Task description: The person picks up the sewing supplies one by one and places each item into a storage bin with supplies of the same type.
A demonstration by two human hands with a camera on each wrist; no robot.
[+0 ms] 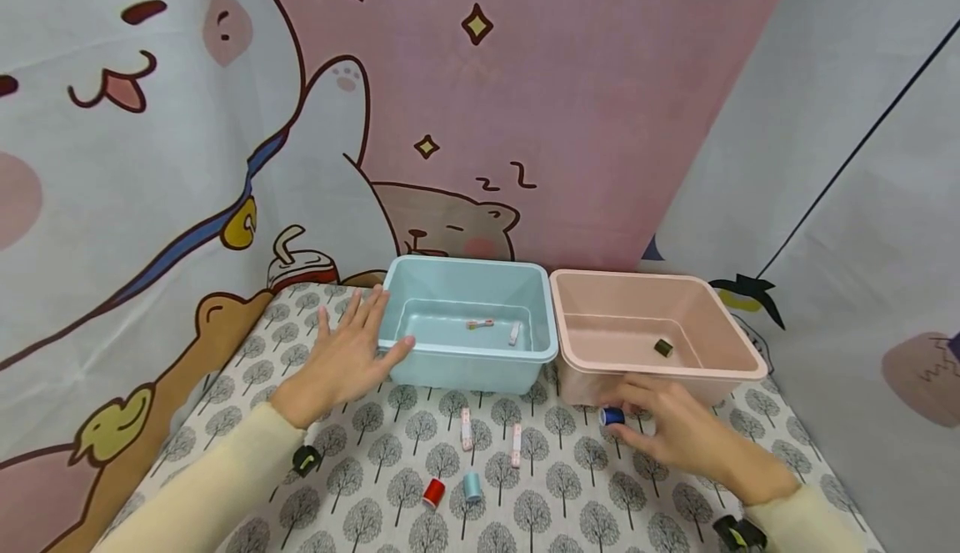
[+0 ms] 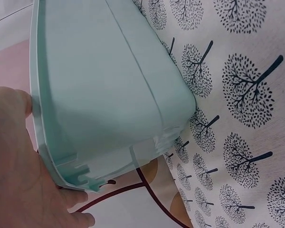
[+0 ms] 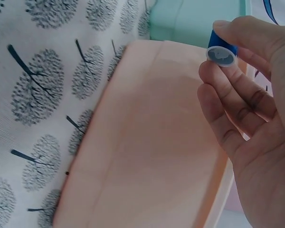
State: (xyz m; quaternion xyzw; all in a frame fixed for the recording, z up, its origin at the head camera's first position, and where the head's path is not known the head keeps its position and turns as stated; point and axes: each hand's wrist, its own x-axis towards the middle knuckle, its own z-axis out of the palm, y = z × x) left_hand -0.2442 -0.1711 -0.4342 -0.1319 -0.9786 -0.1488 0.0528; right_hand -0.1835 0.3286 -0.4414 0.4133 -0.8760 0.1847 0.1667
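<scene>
Between the thumb and fingers of my right hand is a dark blue thread spool, just in front of the pink bin. In the right wrist view the spool shows its pale round end. My left hand rests at the left front corner of the light blue bin, fingers extended and thumb over the rim. A dark green spool lies inside the pink bin. Two small items, a multicoloured one and a whitish one, lie in the blue bin.
On the tree-print cloth in front of the bins lie a red spool, a light blue spool and two small pink patterned strips. Behind the bins hangs a cartoon-printed curtain. The two bins stand side by side.
</scene>
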